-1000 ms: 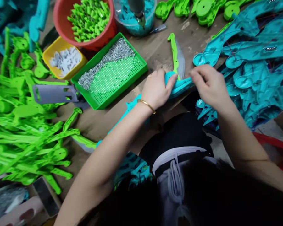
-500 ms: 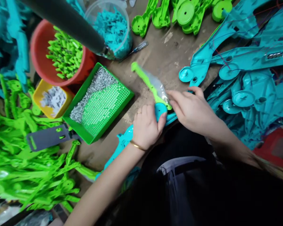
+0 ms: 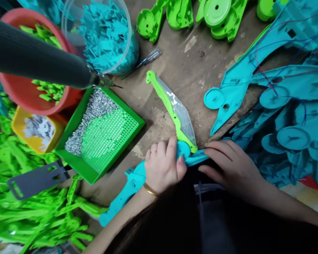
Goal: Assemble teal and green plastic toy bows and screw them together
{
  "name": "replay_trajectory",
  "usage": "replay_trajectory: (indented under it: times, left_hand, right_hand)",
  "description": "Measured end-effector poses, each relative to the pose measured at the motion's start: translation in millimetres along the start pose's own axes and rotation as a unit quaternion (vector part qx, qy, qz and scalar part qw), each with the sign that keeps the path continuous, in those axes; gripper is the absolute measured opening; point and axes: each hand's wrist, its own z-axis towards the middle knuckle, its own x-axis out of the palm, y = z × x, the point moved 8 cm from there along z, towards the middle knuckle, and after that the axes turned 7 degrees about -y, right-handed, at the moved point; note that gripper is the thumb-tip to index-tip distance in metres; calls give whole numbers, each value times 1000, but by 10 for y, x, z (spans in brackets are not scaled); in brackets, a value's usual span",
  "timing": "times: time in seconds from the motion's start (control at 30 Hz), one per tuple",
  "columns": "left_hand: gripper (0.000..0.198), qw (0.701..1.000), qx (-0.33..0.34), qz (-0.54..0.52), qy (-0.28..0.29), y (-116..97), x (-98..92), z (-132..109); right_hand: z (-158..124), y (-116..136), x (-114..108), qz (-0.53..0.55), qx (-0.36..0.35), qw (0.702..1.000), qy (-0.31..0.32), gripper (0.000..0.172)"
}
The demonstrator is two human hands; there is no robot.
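My left hand [image 3: 163, 162] is closed over a long turquoise plastic shell [image 3: 134, 176], its thumb and fingers around the round disc [image 3: 183, 149] in the shell's middle. From beside the disc a lime-green strip [image 3: 165, 102] with a clear curved plastic panel [image 3: 184, 120] sticks up and away to the left. My right hand [image 3: 228, 160] grips the right end of the same shell, fingers on its top edge and thumb below. The underside of the shell is hidden by both hands and dark clothing.
A green perforated tray [image 3: 122, 155] of screws stands left, near a yellow cup [image 3: 18, 130], a red bucket [image 3: 5, 53] and a clear tub [image 3: 129, 31] of turquoise bits. A power screwdriver [image 3: 42, 53] hangs above. Turquoise shells [image 3: 294, 137] with wires pile at right.
My right hand has moved off the clear panel, down and right onto the shell's end. The view has shifted, and the hanging screwdriver appears lower and further left.
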Motion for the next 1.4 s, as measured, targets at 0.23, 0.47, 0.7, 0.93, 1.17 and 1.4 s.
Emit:
replay_trajectory:
  times: [0.23, 0.47, 0.7, 0.93, 1.17, 1.4]
  left_hand:
    - [55, 1000, -13, -22, 6, 20, 19, 0]
    - [58, 996, -52, -71, 16, 80, 66, -58]
    - [56, 997, -43, -55, 30, 82, 79, -57]
    - [59, 991, -69, -88, 76, 97, 116, 0]
    - [63, 991, -98, -88, 30, 78, -93, 52]
    - [63, 959, -144, -183, 165, 194, -125, 214]
  right_hand:
    - [114, -22, 105, 72, 48, 996, 30, 22]
    - [120, -55, 148, 81, 61, 994, 37, 17]
    - [77, -44, 154, 65, 39, 996, 53, 21]
    - [-151, -407, 199, 229, 272, 934, 46, 35]
    - [-166, -424, 452, 490, 368, 788, -53, 32]
    - [-103, -394, 222, 425, 293, 832, -203, 23]
